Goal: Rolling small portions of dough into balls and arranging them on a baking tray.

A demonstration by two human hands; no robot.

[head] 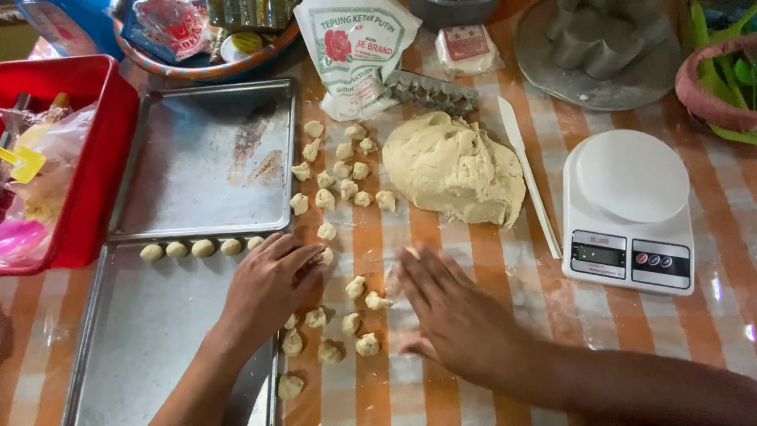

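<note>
Two bare hands work over a table w/ an orange-and-white checked cloth [473, 268], seen from above. The left hand [268, 288] lies palm down at the edge of the near baking tray [150, 331], fingers loosely curled over a small dough piece [325, 255]; whether it grips the piece or only touches it, can't tell. The right hand [453, 312] is flat and open, fingers spread, pressed on the cloth, maybe rolling a bit of dough under the palm, but that is hidden.

Approx. two dozen rough dough pieces lie on the cloth in two groups: upper pieces [341, 167] left of the big dough mound [453, 170], lower pieces [347, 323] between the hands. Five smooth rolled balls [197, 248] sit in a row along the top edge of the near tray. A second, bare tray [209, 158] lies beyond it.

Judging from this, rolling goes best w/ light, even, circular pressure, one piece at a time, until no cracks show, then setting each ball beside the row w/ a gap.

Nearby: a white kitchen scale [627, 209] at right, a white spatula [527, 173] between mound and scale, a flour bag [355, 47] at top, a red tub [87, 158] at left.
</note>
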